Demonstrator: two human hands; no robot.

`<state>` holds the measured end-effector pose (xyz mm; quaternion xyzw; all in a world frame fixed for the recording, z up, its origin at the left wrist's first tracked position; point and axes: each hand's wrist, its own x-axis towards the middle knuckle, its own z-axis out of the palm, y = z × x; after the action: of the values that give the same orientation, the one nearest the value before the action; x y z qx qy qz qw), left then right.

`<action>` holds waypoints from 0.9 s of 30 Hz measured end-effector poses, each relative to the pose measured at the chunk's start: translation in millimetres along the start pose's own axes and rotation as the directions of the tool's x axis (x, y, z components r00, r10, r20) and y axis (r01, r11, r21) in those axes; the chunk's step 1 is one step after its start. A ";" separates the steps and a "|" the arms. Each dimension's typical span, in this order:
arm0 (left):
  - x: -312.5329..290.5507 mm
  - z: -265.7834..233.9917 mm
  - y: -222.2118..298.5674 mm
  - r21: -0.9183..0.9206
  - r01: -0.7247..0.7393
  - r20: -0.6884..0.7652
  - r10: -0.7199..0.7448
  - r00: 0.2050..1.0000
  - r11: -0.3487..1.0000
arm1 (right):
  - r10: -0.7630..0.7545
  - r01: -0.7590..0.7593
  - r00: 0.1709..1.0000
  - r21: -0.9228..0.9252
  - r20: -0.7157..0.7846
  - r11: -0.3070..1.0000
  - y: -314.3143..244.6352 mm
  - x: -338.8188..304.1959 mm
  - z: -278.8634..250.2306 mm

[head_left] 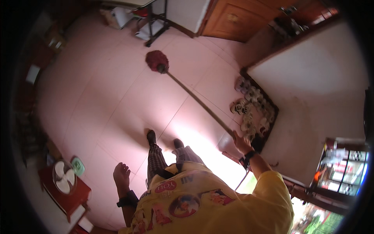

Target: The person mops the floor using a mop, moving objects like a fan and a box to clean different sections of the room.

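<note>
A mop with a dark red, shaggy head (157, 61) rests on the pink tiled floor ahead of me. Its long wooden handle (198, 100) slants back toward my right side. Near the top end of that handle, my right hand (243, 144) is closed around it, with a dark band on the wrist. My left hand (122, 174) hangs low at my left side, holding nothing, its fingers loosely bent and slightly apart. The left wrist also wears a dark band.
Several shoes (251, 105) line the wall at the right. A fan (64, 177) stands on a red stool (74, 199) at the lower left. Ahead are a dark-legged table (156, 29) and a wooden door (231, 19). Bright light falls on the floor by my feet.
</note>
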<state>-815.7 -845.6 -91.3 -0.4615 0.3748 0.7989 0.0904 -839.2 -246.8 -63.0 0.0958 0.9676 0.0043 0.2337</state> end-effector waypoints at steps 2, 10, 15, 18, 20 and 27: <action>37.0 22.5 28.9 0.043 0.060 0.020 -0.061 0.998 0.997 | 0.041 -0.036 0.987 -0.036 0.157 0.999 3.0 -63.3 11.7; 132.9 138.5 138.1 0.378 -0.015 0.279 -0.098 0.955 0.926 | 0.468 -0.558 0.795 0.163 0.386 0.814 -146.1 -324.1 38.3; 160.7 188.6 153.2 0.472 -0.049 0.344 -0.133 0.930 0.880 | 0.578 -0.859 0.478 0.216 0.661 0.463 -247.0 -402.6 38.5; 177.5 201.1 153.9 0.462 0.009 0.375 -0.204 0.904 0.887 | 0.544 -0.869 0.473 0.266 0.693 0.417 -260.7 -386.8 41.6; 187.1 213.4 150.0 0.480 0.033 0.327 -0.214 0.920 0.876 | 0.522 -0.872 0.477 0.302 0.707 0.386 -261.0 -370.0 32.5; 232.9 263.7 163.6 0.499 0.080 0.361 -0.291 0.886 0.863 | 0.435 -0.869 0.487 0.372 0.758 0.326 -221.2 -319.7 -2.5</action>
<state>-1202.4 -827.5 -117.2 -0.2752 0.4809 0.7519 0.3572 -602.0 -523.7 71.7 0.5785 0.6382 -0.3061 0.4054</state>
